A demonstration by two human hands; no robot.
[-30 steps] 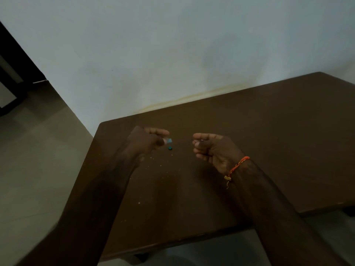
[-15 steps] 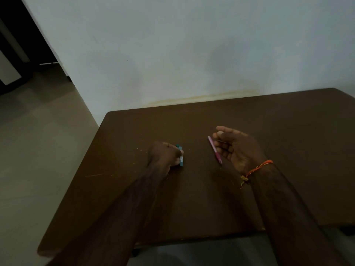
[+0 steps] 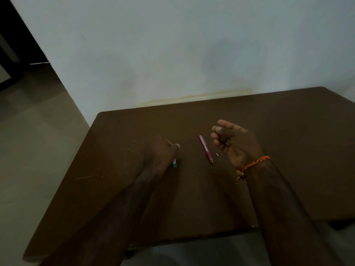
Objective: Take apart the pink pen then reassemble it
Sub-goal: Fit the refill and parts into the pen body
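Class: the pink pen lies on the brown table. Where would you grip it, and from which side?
Grip the pink pen at mid-barrel, fingers across its width, coming from above on its right, where the open right hand waits. It lies flat, apart from everything, tip toward the person; pinching mid-length should lift it level.

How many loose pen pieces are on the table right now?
3 visible: the pink pen body mid-table, a tiny pale piece just right of it, and a teal piece partly under the left hand. More may be hidden under that hand.
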